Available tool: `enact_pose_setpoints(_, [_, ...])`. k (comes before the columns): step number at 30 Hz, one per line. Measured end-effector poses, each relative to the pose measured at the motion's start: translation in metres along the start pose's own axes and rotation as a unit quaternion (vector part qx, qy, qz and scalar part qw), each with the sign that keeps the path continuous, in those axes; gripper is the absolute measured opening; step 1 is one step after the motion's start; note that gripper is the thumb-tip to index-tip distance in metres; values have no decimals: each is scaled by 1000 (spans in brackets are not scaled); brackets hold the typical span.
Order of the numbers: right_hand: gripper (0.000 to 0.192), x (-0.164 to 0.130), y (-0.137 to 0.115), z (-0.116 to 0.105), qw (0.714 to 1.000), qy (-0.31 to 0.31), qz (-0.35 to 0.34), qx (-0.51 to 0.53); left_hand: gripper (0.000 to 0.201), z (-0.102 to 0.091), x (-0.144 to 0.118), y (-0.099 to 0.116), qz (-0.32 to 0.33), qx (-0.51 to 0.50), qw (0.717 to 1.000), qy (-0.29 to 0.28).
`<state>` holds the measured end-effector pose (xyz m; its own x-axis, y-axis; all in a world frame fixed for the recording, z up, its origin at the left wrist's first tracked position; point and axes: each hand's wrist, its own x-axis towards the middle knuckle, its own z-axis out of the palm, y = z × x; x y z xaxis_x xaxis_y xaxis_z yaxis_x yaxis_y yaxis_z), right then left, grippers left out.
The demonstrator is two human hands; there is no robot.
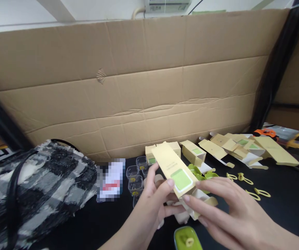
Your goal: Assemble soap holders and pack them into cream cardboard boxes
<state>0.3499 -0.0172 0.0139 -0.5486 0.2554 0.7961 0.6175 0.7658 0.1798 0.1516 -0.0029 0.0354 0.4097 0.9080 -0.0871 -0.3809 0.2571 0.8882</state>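
A pale yellow carton [170,163] with a green square on its face is held tilted above the table. My left hand [157,194] wraps round its left side, thumb on the front face. My right hand [221,203] has its fingers pressed together at the carton's lower end, by an open white-lined flap [204,198]. Whether anything is inside the carton is hidden. Just below the hands lies a green-lidded container [188,239] with a small yellow loop on top. Whitish pieces [182,217] show partly behind my fingers.
Clear cups [135,183] stand left of my hands, green pieces [208,174] and yellow loops [262,192] to the right. Another carton [193,152] and flattened cartons [240,147] lie behind. A checked fabric bag [53,187] lies left; a cardboard wall [139,86] closes the back.
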Motion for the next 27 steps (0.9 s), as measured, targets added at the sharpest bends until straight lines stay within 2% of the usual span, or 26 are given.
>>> enact_pose_setpoints(3, [27,6,-4,-1,997,49,47,40,90,0,-1,1,-11,18,1000,-13])
enact_pose_setpoints(6, [24,6,-6,0,995,73,49,55,88,1,-3,2,-15,33,999,-10])
enact_pose_setpoints(9, [28,0,-5,-2,997,62,33,35,84,2,-4,3,-24,52,998,-9])
enact_pose_setpoints(16, [23,-6,-5,-8,995,33,44,78,95,-2,-4,0,-32,38,998,-32])
enact_pose_setpoints(19, [21,-2,-3,-9,995,12,40,87,91,-4,-4,-2,-21,55,997,-47])
enact_pose_setpoints(23, [20,-2,-3,-7,993,22,37,113,77,-4,-6,-2,-15,79,994,-71])
enact_pose_setpoints(25, [23,-6,-3,-4,991,22,37,129,74,-3,-7,1,-19,83,994,-69])
enact_pose_setpoints(27, [33,-9,-3,-2,986,33,48,154,78,0,-8,5,-13,93,994,-47])
